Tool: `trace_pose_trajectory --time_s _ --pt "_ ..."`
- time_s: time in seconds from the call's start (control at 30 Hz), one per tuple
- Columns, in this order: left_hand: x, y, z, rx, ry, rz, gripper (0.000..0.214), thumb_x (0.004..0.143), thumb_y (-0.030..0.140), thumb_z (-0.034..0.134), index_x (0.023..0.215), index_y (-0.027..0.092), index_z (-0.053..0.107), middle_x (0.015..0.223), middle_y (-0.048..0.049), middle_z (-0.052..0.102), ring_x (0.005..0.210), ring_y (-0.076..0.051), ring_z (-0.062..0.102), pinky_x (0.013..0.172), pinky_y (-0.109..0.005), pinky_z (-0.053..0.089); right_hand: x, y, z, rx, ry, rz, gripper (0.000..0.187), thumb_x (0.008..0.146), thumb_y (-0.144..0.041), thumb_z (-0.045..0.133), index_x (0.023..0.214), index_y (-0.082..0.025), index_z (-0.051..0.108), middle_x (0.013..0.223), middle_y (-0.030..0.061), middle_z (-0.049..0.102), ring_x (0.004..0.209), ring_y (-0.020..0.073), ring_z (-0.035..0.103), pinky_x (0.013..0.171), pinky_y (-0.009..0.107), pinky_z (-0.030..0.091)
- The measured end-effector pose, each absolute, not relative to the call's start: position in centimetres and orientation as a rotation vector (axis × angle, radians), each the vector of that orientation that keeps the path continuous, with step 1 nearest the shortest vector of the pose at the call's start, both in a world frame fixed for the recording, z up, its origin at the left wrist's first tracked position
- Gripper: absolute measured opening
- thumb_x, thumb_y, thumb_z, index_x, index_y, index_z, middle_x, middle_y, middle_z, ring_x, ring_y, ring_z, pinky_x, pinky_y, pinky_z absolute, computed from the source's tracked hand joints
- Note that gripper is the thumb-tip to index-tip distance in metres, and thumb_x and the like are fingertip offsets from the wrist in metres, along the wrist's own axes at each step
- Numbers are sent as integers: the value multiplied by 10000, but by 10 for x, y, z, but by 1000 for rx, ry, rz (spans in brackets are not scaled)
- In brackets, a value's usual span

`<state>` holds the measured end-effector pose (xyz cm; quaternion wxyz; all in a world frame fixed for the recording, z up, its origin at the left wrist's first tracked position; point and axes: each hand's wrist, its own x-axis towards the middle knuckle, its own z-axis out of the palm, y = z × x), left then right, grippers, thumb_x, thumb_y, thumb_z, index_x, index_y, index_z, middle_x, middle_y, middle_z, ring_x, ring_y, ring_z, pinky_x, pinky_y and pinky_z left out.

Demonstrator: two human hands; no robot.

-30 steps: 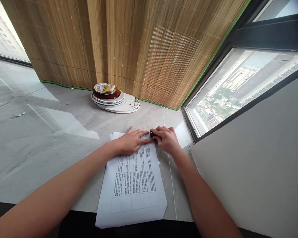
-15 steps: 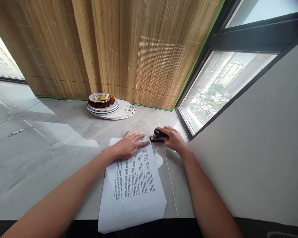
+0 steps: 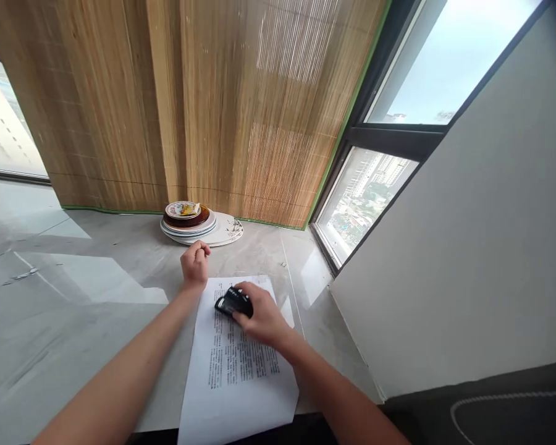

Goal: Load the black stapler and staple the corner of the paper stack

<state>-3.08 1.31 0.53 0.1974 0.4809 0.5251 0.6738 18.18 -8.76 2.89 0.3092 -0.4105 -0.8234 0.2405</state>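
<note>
A black stapler [image 3: 234, 302] is gripped in my right hand [image 3: 265, 314], over the upper part of the printed paper [image 3: 236, 402]. The paper lies on the grey tiled surface, its bottom end reaching over the front edge. One or more sheets may be there; I cannot tell. Near the paper's top left corner, my left hand [image 3: 195, 262] is closed in a fist, with nothing showing in it. It is off the printed text, just in front of the stacked plates [image 3: 189, 230].
Behind the plates hangs a bamboo blind [image 3: 213, 111] with a green edge. A window [image 3: 366, 204] and a white wall [image 3: 454, 259] stand on the right. Small bits [image 3: 283, 264] lie on the tiles beyond the paper, and a pale scrap [image 3: 21, 275] at the left.
My left hand has lifted off the paper, moved left and closed into a fist. My right hand has brought the stapler left, from beside the paper's edge to over the text. The view has tilted up.
</note>
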Motion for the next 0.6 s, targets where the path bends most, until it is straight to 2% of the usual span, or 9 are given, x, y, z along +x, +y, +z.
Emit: trace_pose_trajectory --time_s 0.1,0.17,0.23,0.27,0.3,0.33,0.4,0.5,0.6 --pt "-31 16 3 1296 1461 1877 143 791 170 435 671 217 498 589 6 449 511 -147 378 486 -284 261 187 -97 22 -1146 -2194 632 424 785 -141 711 1173 -274 605 1106 28 702 1024 235 666 921 361 532" --pt "-30 17 2 1319 1466 1852 138 786 183 436 667 217 497 587 5 447 518 -148 378 491 -281 260 210 -91 20 -1183 -2133 651 391 795 -193 730 1166 -259 623 1096 36 707 997 235 671 900 363 539" --pt "-30 18 2 1339 1469 1837 138 783 193 438 660 219 497 574 6 434 521 -152 379 495 -280 262 239 -77 19 -1224 -2046 693 309 867 -335 715 1154 -243 648 1058 42 713 927 225 678 806 341 556" --pt "-30 18 2 1343 1477 1831 141 781 196 438 654 220 494 565 8 425 519 -154 379 497 -280 264 253 -68 19 -1259 -1981 666 248 941 -400 631 1120 -232 666 1015 49 711 879 219 676 755 336 557" --pt "-30 19 2 1341 1486 1829 145 780 199 438 648 222 491 558 9 416 517 -155 378 498 -280 267 265 -59 17 -1293 -1908 584 276 1018 -430 503 1060 -222 680 987 59 711 880 220 673 763 348 559" --pt "-30 20 1 1332 1494 1831 148 780 200 438 641 223 486 554 11 411 515 -155 376 499 -279 269 274 -48 14 -1318 -1875 473 360 1060 -434 405 1009 -220 691 990 69 709 926 228 672 827 379 563" --pt "-31 21 1 1300 1494 1845 156 778 200 441 627 224 470 558 11 414 513 -152 372 498 -279 270 282 -28 5 -1348 -1930 277 406 1081 -420 356 1025 -232 712 1139 98 701 1114 259 648 1001 462 529" --pt "-32 22 1 1241 1464 1872 169 768 189 442 604 224 430 567 9 414 514 -146 366 494 -280 260 270 -5 -12 -1448 -2185 171 378 1038 -439 507 1305 -217 656 1491 154 545 1438 334 463 1175 555 404" --pt "-33 20 2 1232 1464 1898 180 762 181 431 593 228 391 557 12 383 512 -147 344 494 -286 243 234 6 -22 -1433 -2428 207 484 1051 -440 507 1468 -198 542 1611 161 426 1548 348 308 1240 577 301"
